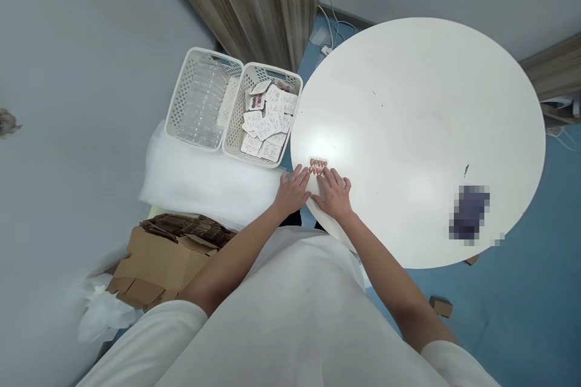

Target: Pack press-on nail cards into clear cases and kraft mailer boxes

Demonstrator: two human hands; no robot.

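Note:
A small sheet of red press-on nails (318,163), set in two rows, lies flat near the left edge of the white round table (417,103). My left hand (292,192) is at its left side, fingers stretched out and fingertips touching or close to its edge. On the other side my right hand (334,195) rests on the table with fingers spread, its fingertips at the sheet's lower right edge. Neither hand grips anything. Part of the sheet's lower edge is hidden by my fingers.
Left of the table, one white basket (230,160) holds many printed cards (270,124); a second basket (170,115) holds clear plastic pieces. White foam wrap (204,184) and a cardboard box (158,263) sit nearer me. A pixelated dark object (469,213) lies on the table's right.

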